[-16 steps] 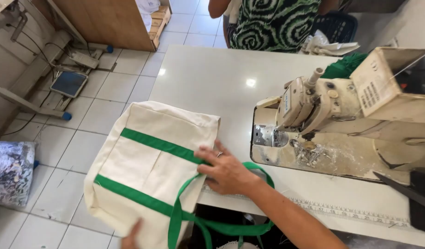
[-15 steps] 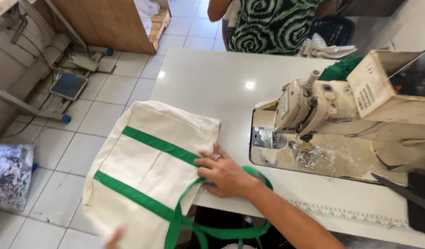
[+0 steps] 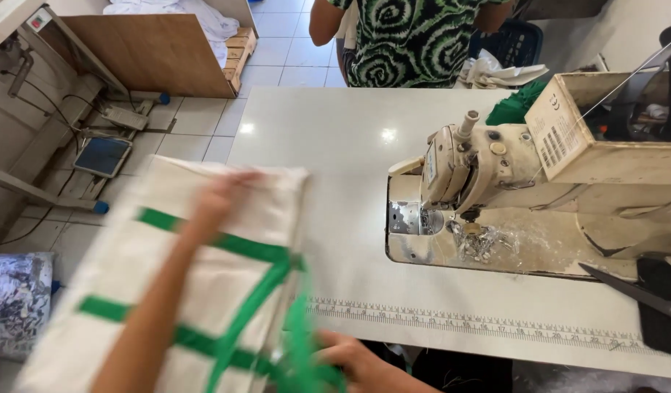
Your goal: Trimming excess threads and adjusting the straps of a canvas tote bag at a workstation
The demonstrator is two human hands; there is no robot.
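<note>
Cream tote bag (image 3: pixel 204 284), green straps, lifted, blurred

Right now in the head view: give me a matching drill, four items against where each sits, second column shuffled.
Items:
1. canvas bag
2. sewing machine
3. scissors
4. foot pedal

Places:
A. on the floor tiles, left of the table
B. table's right edge
C. hanging off the table's left end
D. right half of the table, behind the printed ruler

Pairs: 1-C, 2-D, 3-B, 4-A
</note>
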